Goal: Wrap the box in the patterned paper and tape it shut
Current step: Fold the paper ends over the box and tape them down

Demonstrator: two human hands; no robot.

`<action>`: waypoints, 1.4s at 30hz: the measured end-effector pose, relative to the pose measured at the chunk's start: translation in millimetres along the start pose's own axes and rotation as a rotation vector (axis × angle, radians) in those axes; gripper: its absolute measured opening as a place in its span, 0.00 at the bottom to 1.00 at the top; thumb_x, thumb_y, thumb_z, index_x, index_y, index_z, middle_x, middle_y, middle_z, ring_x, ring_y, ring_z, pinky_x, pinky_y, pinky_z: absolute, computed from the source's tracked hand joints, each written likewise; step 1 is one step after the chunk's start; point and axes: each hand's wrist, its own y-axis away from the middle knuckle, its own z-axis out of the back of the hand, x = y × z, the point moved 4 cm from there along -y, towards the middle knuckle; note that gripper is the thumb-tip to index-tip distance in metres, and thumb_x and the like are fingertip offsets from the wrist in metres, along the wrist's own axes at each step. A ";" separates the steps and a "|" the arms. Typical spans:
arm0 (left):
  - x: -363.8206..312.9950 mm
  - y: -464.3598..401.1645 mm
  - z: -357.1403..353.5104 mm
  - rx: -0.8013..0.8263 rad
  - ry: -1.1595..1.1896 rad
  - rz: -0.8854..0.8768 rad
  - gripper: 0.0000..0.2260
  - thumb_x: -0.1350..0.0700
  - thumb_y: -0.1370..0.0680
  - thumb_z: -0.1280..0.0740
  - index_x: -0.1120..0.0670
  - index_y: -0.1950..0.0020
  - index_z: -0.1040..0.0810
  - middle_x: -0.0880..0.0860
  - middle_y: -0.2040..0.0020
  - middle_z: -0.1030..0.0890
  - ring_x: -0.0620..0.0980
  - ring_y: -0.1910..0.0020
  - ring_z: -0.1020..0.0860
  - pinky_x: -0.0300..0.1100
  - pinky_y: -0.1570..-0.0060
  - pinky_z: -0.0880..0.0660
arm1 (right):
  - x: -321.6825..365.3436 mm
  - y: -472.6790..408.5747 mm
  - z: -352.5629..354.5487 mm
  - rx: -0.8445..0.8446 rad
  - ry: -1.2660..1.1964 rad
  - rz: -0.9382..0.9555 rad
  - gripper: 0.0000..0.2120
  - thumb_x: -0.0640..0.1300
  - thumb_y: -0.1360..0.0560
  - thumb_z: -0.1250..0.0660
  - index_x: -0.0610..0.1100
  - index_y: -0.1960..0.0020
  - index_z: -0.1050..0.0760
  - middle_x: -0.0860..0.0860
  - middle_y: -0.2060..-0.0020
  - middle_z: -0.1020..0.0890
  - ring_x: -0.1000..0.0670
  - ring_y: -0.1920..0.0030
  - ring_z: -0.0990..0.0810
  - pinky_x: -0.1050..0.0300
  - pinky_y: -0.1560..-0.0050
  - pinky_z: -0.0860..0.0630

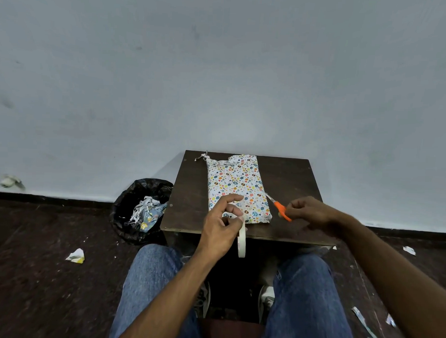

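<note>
The box (237,187) lies flat on the small dark table (290,176), already covered in the patterned paper (252,175), its long side running away from the person. At the far left corner a ragged, crumpled tail of paper (203,157) sticks out over the tabletop, and the far edge of the wrap looks torn and uneven.

The person sits close, knees in blue jeans (147,280) on either side of the table's near edge, white shoes (266,296) showing below. The left hand (221,229) is raised over the near end of the box, its fingers (234,209) curled round a roll of pale tape (241,241) that hangs down edge-on in front of the table edge. The right hand (310,212) hovers just beside the box's near right corner, fingers bent and gripping the orange handle of a pair of scissors (278,207), with the blades pointing up and left towards the side of the box.

To the left of the table stands a bin lined with a black bag (129,203), holding shredded scraps of wrapping paper. More scraps lie about on the dark floor (36,276): a crumpled white and yellow piece (76,256) to the left, and several small bits at the right.
</note>
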 end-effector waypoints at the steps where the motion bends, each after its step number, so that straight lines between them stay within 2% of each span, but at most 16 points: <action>1: -0.1 -0.6 0.3 -0.010 -0.007 -0.002 0.20 0.70 0.25 0.35 0.47 0.43 0.22 0.50 0.60 0.23 0.49 0.70 0.32 0.38 0.69 0.32 | 5.0 1.2 1.5 0.045 0.065 0.034 0.13 0.47 0.23 0.30 0.48 0.66 0.22 0.33 0.55 0.22 0.50 0.59 0.26 0.59 0.67 0.26; 2: 0.5 -1.2 0.9 -0.017 -0.012 -0.005 0.20 0.71 0.25 0.35 0.46 0.44 0.22 0.49 0.61 0.23 0.49 0.69 0.31 0.38 0.68 0.32 | 10.8 3.5 1.8 0.086 0.142 0.065 0.12 0.50 0.24 0.28 0.48 0.65 0.21 0.34 0.54 0.21 0.51 0.58 0.25 0.57 0.66 0.24; 3: 0.8 -1.7 1.0 -0.022 -0.016 -0.007 0.20 0.71 0.25 0.35 0.46 0.44 0.22 0.49 0.62 0.23 0.49 0.68 0.30 0.38 0.68 0.31 | 16.5 6.6 2.1 0.120 0.220 0.089 0.13 0.54 0.27 0.25 0.47 0.64 0.21 0.37 0.58 0.21 0.52 0.59 0.25 0.57 0.65 0.24; 5: 1.0 -2.0 1.1 -0.027 -0.022 -0.013 0.20 0.71 0.25 0.35 0.45 0.45 0.22 0.50 0.62 0.24 0.48 0.66 0.28 0.37 0.65 0.30 | 26.8 14.2 2.7 0.166 0.387 0.141 0.20 0.60 0.33 0.23 0.44 0.65 0.24 0.50 0.69 0.26 0.56 0.66 0.29 0.58 0.65 0.28; 7: 0.2 -1.9 0.6 -0.022 -0.035 -0.028 0.20 0.70 0.25 0.35 0.46 0.45 0.22 0.51 0.62 0.24 0.46 0.63 0.25 0.34 0.61 0.28 | 34.6 19.8 -2.6 0.213 0.528 0.211 0.22 0.62 0.35 0.22 0.46 0.67 0.28 0.57 0.73 0.30 0.57 0.70 0.33 0.60 0.66 0.35; 10: -0.7 -2.6 -1.2 -0.006 -0.050 -0.045 0.19 0.71 0.25 0.35 0.48 0.44 0.21 0.52 0.62 0.24 0.42 0.61 0.24 0.33 0.62 0.28 | 39.1 22.0 -12.0 0.250 0.603 0.270 0.21 0.61 0.34 0.22 0.48 0.68 0.29 0.59 0.74 0.28 0.58 0.71 0.32 0.62 0.68 0.37; 13: -1.0 -1.8 -3.0 0.022 -0.043 -0.053 0.18 0.70 0.25 0.35 0.50 0.43 0.21 0.51 0.62 0.24 0.40 0.65 0.27 0.33 0.66 0.31 | 42.8 18.9 -20.5 0.242 0.655 0.305 0.22 0.64 0.36 0.23 0.47 0.64 0.25 0.57 0.71 0.25 0.57 0.68 0.29 0.58 0.64 0.34; 18: 0.5 0.1 -4.8 0.051 -0.014 -0.043 0.18 0.72 0.25 0.36 0.52 0.43 0.21 0.50 0.61 0.26 0.40 0.72 0.32 0.33 0.69 0.34 | 46.7 16.6 -25.7 0.195 0.701 0.362 0.22 0.63 0.34 0.23 0.45 0.64 0.26 0.54 0.70 0.27 0.55 0.69 0.32 0.55 0.64 0.36; 21: 1.9 0.4 -4.8 0.039 -0.004 -0.041 0.17 0.69 0.26 0.35 0.50 0.43 0.21 0.48 0.62 0.25 0.41 0.70 0.32 0.34 0.70 0.34 | 47.1 17.9 -25.2 0.184 0.700 0.383 0.22 0.61 0.32 0.24 0.48 0.68 0.30 0.54 0.70 0.28 0.55 0.69 0.33 0.54 0.64 0.37; 24: 2.9 0.7 -5.9 0.025 -0.003 -0.033 0.16 0.66 0.26 0.34 0.48 0.44 0.21 0.48 0.62 0.26 0.47 0.69 0.32 0.36 0.70 0.35 | 47.7 18.8 -23.1 0.150 0.756 0.400 0.21 0.58 0.29 0.26 0.49 0.69 0.33 0.55 0.71 0.29 0.55 0.69 0.32 0.54 0.64 0.37; 26: 4.1 0.2 -6.6 0.024 -0.009 -0.030 0.17 0.68 0.25 0.34 0.48 0.44 0.21 0.50 0.62 0.25 0.49 0.67 0.31 0.36 0.69 0.34 | 48.8 20.6 -22.5 0.138 0.805 0.413 0.20 0.53 0.26 0.28 0.49 0.69 0.34 0.55 0.71 0.29 0.56 0.69 0.32 0.54 0.63 0.36; 29: 4.9 -0.3 -6.8 0.016 -0.018 -0.025 0.19 0.71 0.25 0.35 0.49 0.44 0.21 0.50 0.62 0.24 0.46 0.66 0.29 0.35 0.67 0.32 | 48.9 22.9 -23.2 0.128 0.817 0.402 0.20 0.58 0.27 0.29 0.46 0.68 0.30 0.54 0.72 0.28 0.55 0.70 0.31 0.54 0.64 0.35; 32: 6.4 -1.0 -6.7 -0.008 -0.017 -0.010 0.19 0.72 0.25 0.35 0.49 0.44 0.21 0.48 0.64 0.24 0.46 0.63 0.27 0.33 0.64 0.30 | 44.9 24.8 -26.7 0.147 0.796 0.353 0.28 0.70 0.31 0.32 0.43 0.64 0.27 0.54 0.71 0.27 0.55 0.69 0.30 0.55 0.63 0.33; 34: 7.5 -0.8 -6.5 -0.011 -0.022 -0.004 0.19 0.71 0.25 0.35 0.49 0.44 0.22 0.46 0.66 0.24 0.45 0.62 0.26 0.33 0.61 0.29 | 40.4 25.3 -26.0 0.129 0.817 0.309 0.30 0.73 0.32 0.34 0.45 0.64 0.29 0.55 0.71 0.26 0.54 0.68 0.29 0.54 0.63 0.33; 38: 8.5 -0.2 -4.6 -0.018 -0.030 -0.010 0.19 0.72 0.25 0.35 0.51 0.42 0.22 0.48 0.64 0.23 0.44 0.60 0.24 0.29 0.57 0.29 | 19.4 17.7 -14.6 0.022 0.840 0.201 0.30 0.74 0.31 0.36 0.46 0.67 0.29 0.55 0.72 0.25 0.53 0.67 0.26 0.55 0.63 0.32; 42: 8.3 0.5 -4.8 -0.014 -0.031 -0.017 0.20 0.71 0.25 0.35 0.48 0.43 0.22 0.49 0.64 0.23 0.44 0.59 0.24 0.30 0.57 0.29 | -7.8 7.9 7.1 -0.249 0.769 0.007 0.28 0.70 0.32 0.32 0.44 0.70 0.29 0.53 0.72 0.24 0.49 0.66 0.22 0.58 0.66 0.31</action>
